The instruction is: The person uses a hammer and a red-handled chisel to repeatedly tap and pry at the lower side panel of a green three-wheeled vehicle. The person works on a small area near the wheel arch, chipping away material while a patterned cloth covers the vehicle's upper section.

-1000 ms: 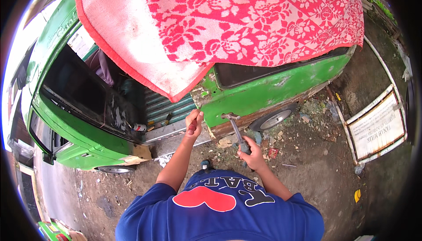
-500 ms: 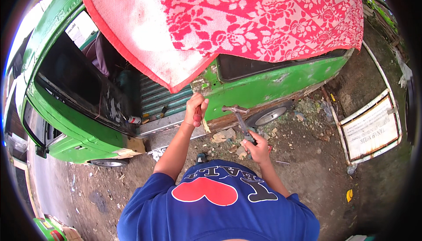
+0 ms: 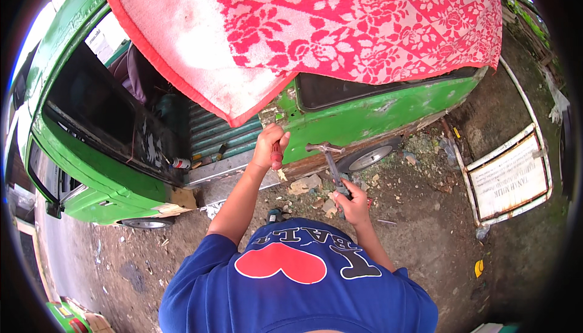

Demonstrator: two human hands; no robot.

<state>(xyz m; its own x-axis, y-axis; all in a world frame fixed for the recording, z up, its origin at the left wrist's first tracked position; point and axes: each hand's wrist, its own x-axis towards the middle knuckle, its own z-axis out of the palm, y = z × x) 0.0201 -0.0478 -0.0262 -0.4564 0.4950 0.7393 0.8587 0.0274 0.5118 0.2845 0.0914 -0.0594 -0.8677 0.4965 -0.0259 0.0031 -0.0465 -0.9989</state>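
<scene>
My left hand [image 3: 268,145] is closed around a red-handled tool [image 3: 276,159], held at the edge of the green van's [image 3: 358,111] side panel, by the door opening. The handle's butt points down toward me; the tool's far end is hidden, so its kind does not show. In my right hand [image 3: 354,203] is a hammer [image 3: 333,168], gripped low on its shaft. Its metal head is up, to the right of the red handle and apart from it. Just above my left hand, the van's paint is chipped and patchy.
A red and white floral blanket [image 3: 364,23] drapes over the van's roof. Through the open doorway shows a ribbed floor [image 3: 221,134] with a small can [image 3: 180,163]. Debris [image 3: 305,184] litters the ground near the wheel [image 3: 370,158]. A white framed sign [image 3: 509,184] stands at right.
The van and blanket have shifted slightly left in view. Both hands keep their grips, and the hammer stays at nearly the same place beside the red handle.
</scene>
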